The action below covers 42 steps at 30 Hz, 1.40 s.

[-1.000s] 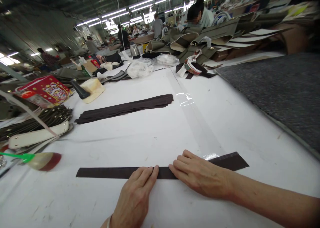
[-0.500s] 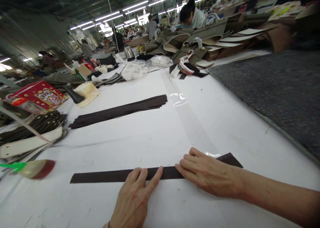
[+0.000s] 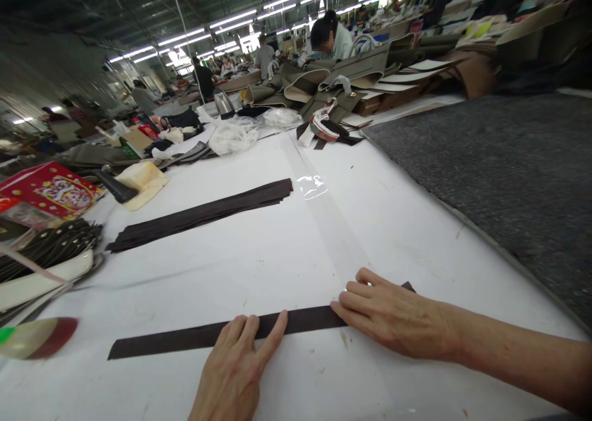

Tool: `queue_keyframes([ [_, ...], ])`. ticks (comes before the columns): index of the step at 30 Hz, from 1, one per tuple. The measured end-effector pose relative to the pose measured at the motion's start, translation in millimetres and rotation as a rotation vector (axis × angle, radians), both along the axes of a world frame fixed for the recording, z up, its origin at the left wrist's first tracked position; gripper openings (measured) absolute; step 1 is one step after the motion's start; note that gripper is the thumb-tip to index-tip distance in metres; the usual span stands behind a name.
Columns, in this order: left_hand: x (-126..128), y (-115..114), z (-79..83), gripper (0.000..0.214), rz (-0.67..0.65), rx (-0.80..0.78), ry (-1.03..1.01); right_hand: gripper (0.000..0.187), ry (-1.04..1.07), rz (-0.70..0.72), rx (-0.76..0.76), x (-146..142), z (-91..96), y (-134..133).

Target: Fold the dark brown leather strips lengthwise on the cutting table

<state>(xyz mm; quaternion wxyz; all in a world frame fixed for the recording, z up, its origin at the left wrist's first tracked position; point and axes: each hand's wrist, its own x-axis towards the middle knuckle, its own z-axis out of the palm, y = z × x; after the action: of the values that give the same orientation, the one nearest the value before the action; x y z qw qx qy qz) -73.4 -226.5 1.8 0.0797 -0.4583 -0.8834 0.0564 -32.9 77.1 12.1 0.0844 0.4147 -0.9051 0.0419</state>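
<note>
A long dark brown strip (image 3: 305,321) lies flat across the white table in front of me. My left hand (image 3: 234,365) rests on its middle part, fingers spread and the index fingertip pressing the far edge. Toward the strip's right end, my right hand (image 3: 388,316) is bent over it with its fingers close together, and the fingertips touch the strip. It covers most of that end; only a dark corner shows beyond the knuckles. Farther back lies a pile of similar dark strips (image 3: 203,214).
At left are a bottle with red-brown liquid (image 3: 41,338), studded straps (image 3: 50,248), a red printed box (image 3: 55,190) and a black-handled tool (image 3: 120,185). A clear tape band (image 3: 312,187) crosses the table (image 3: 259,273). Grey felt (image 3: 485,156) covers the right side; bags (image 3: 361,69) are heaped behind.
My right hand has slid rightward along the strip, covering more of its right end. The left hand stays at about the same place on it. The whole view has shifted, moving the surroundings leftward.
</note>
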Motion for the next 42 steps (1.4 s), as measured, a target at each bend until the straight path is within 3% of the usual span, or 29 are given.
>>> queue_keyframes([
  [3, 3, 14, 3.0, 0.069, -0.047, 0.124, 0.068, 0.027, 0.026, 0.0, -0.006, 1, -2.0, 1],
  [7, 11, 57, 0.9, 0.055, -0.184, 0.321, -0.04, 0.025, 0.058, 0.005, -0.008, 1, -3.9, 0],
  [11, 15, 84, -9.7, 0.051, -0.226, 0.342, -0.098, 0.023, 0.094, 0.016, 0.006, 1, -4.4, 3],
  [23, 14, 87, -15.0, 0.066, -0.266, 0.238, 0.05, 0.024, 0.041, -0.014, 0.063, 15, -2.1, 34],
  [31, 15, 88, -17.2, 0.081, -0.248, 0.053, 0.016, 0.025, 0.058, -0.032, 0.067, 26, -0.1, 52],
  [42, 17, 93, -13.9, 0.081, -0.248, 0.032, 0.04, 0.026, 0.105, -0.068, 0.091, 37, 2.0, 71],
])
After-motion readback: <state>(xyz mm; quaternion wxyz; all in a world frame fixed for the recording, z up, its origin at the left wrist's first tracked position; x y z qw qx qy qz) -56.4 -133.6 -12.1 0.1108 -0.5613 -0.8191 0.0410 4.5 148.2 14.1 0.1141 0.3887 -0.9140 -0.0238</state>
